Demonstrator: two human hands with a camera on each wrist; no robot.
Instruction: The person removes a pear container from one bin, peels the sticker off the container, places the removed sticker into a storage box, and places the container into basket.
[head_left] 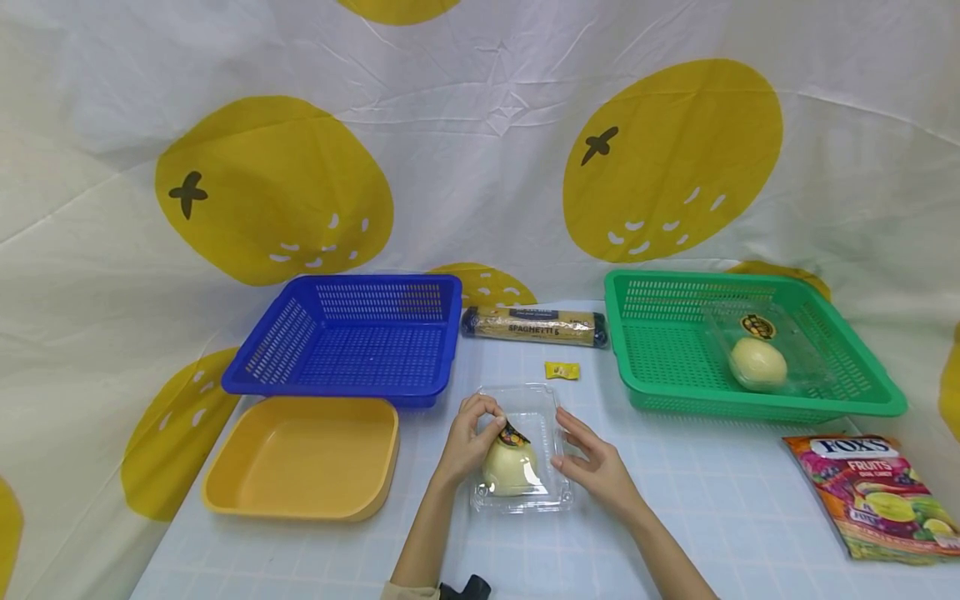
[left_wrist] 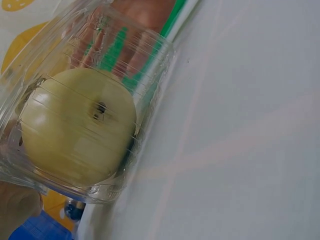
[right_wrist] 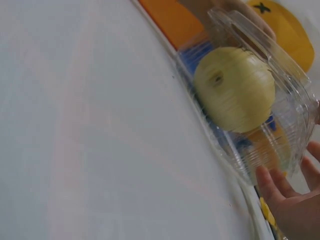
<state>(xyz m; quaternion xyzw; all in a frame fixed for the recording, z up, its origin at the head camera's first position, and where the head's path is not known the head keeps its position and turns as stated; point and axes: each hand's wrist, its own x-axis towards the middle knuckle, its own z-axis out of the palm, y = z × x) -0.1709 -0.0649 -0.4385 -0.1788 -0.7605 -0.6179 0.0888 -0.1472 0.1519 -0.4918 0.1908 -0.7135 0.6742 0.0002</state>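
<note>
L hand (head_left: pixel 471 437): fingers pinched on dark label (head_left: pixel 514 434), atop clear box (head_left: pixel 549 454). R hand (head_left: pixel 598 471): fingers spread, fairly straight, touching box's R edge. Pale round fruit (head_left: pixel 513 473) inside, just beside L fingertips. Box prob. light, thin, slick, easily dented; fruit likely firm, w/ most of the wt. Best hold: both side walls, low, nr base.

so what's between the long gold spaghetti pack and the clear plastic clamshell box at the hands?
A small yellow wrapped packet lies between the spaghetti pack and the clamshell box; the head view shows it.
</note>
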